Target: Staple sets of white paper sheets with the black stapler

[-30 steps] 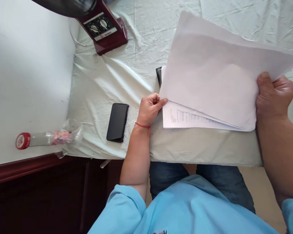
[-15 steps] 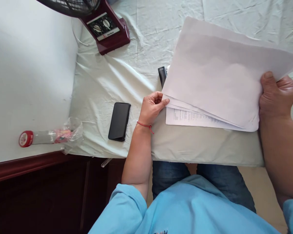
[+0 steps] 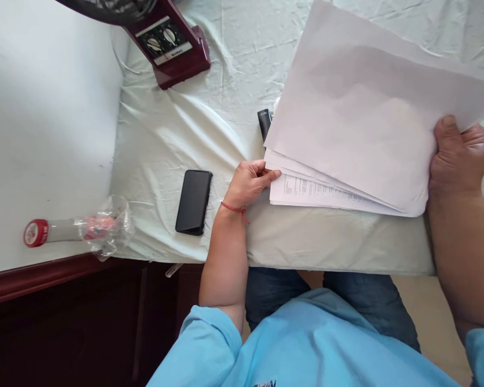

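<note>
A stack of white paper sheets [image 3: 358,118] spreads across the right of the table, its top sheet blank on the side facing me. Under the fanned sheets, a printed page [image 3: 314,191] shows rows of small text along the near edge. My left hand [image 3: 250,180] pinches the left corner of the lower sheets between thumb and fingers. At the right edge, my right hand [image 3: 462,153] grips the sheets with its thumb on top; most of its fingers are hidden. A black object [image 3: 264,122] pokes out from beneath the papers' left side, mostly covered.
A black phone [image 3: 193,202] lies left of my left arm on the pale tablecloth [image 3: 157,145]. Farther back stands a dark red fan base [image 3: 173,45]. A clear bottle with a red cap [image 3: 60,230], partly in plastic wrap, lies near the left edge.
The top sheet's far left corner has risen and the sheets fan farther apart at the left. My left hand has shifted slightly down. The whole view has drifted a little.
</note>
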A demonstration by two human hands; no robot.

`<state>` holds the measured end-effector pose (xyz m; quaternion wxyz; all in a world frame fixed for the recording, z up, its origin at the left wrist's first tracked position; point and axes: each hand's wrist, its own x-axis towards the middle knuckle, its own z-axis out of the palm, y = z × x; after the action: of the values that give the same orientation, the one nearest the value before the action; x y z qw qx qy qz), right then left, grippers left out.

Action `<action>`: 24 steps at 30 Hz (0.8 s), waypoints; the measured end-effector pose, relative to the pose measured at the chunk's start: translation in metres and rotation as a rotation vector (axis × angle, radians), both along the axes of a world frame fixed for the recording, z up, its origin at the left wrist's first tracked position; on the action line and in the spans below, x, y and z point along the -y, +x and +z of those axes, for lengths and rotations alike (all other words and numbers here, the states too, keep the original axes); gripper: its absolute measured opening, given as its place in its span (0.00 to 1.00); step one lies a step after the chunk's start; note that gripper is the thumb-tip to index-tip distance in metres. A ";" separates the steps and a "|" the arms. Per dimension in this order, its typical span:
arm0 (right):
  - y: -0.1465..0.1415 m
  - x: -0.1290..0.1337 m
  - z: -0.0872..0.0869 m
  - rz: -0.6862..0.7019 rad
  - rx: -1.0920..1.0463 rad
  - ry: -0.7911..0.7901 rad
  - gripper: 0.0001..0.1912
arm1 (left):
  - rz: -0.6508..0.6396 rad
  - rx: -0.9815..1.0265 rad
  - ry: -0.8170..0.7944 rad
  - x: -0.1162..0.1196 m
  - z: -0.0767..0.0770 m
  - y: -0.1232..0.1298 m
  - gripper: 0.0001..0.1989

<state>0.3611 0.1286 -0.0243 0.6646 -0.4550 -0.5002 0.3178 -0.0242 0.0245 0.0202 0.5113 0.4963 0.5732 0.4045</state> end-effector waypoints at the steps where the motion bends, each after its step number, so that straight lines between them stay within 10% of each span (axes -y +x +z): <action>1: 0.000 0.000 0.001 0.008 0.002 -0.005 0.30 | 0.000 -0.029 0.001 0.000 0.001 0.000 0.31; 24: -0.006 0.005 0.010 -0.025 -0.005 -0.066 0.28 | 0.107 0.006 0.137 -0.003 -0.006 0.001 0.29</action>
<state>0.3555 0.1232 -0.0146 0.6544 -0.4820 -0.4822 0.3271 -0.0228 0.0275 0.0139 0.4557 0.4977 0.5681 0.4712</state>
